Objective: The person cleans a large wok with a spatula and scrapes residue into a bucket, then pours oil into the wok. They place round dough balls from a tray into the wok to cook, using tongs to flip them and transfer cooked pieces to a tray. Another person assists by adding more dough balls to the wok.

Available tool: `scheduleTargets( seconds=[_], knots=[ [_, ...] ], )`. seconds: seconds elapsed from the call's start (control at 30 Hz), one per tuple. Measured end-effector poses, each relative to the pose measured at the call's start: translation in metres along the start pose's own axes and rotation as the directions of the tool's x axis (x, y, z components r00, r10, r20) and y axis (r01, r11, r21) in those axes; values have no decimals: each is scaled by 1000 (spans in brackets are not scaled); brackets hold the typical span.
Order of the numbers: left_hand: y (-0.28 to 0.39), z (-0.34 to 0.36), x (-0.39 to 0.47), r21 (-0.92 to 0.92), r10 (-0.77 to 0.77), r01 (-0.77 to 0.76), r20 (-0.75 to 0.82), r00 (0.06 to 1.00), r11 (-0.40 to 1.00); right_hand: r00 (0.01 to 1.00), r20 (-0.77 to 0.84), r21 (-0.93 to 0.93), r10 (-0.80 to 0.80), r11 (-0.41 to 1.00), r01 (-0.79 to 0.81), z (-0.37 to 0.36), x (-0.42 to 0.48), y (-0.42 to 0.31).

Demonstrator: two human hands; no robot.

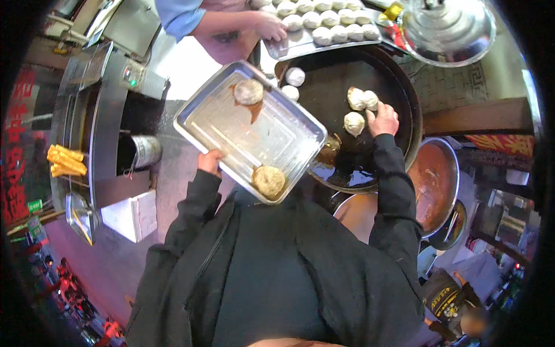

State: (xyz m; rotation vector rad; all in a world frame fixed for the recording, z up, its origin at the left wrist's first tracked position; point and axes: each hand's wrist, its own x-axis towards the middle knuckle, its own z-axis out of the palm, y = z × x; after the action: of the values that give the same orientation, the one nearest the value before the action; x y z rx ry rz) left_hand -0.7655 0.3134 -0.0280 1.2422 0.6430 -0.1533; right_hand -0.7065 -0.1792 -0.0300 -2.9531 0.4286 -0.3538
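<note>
My left hand grips the near-left rim of a rectangular metal tray, held tilted over the left side of the pan. A floury round dough piece lies at its far end on a brown wet patch. A browned flat cake sits in its near corner. Inside a large, dark round griddle pan, my right hand has its thumb and fingertips at the edge of a dough ball. Beside that ball are two more dough pieces, one left and one nearer me.
A co-worker's hand is at a metal tray of several dough balls behind the pan. Two dough balls lie by the pan's left rim. A wide basin of reddish-brown contents stands right. Fried dough sticks lie on a rack at left.
</note>
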Motion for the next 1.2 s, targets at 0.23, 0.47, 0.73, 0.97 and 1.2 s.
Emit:
scheduleTargets(
  seconds=[0.23, 0.47, 0.73, 0.97, 1.2],
  knots=[
    [-2, 4, 7, -65, -22, 24, 31, 999, 998, 374, 251, 789, -893, 413, 456, -63, -125, -206],
    [-1, 8, 5, -57, 14, -14, 2, 1000, 998, 407, 372, 643, -834, 548, 535, -60, -139, -223],
    [3, 9, -1, 6, 43, -43, -105, 994, 999, 973, -11, 367, -231, 904, 219, -2, -22, -117],
    [-14, -9, 13, 0, 51, -51, -52, 997, 999, 883, 369, 14, -292, 951, 308, 97, 15, -59],
    [-16, -12, 12, -41, 2, -1, 27, 1000, 999, 696, -54, 430, -716, 613, 663, -15, -3, -233]
  ],
)
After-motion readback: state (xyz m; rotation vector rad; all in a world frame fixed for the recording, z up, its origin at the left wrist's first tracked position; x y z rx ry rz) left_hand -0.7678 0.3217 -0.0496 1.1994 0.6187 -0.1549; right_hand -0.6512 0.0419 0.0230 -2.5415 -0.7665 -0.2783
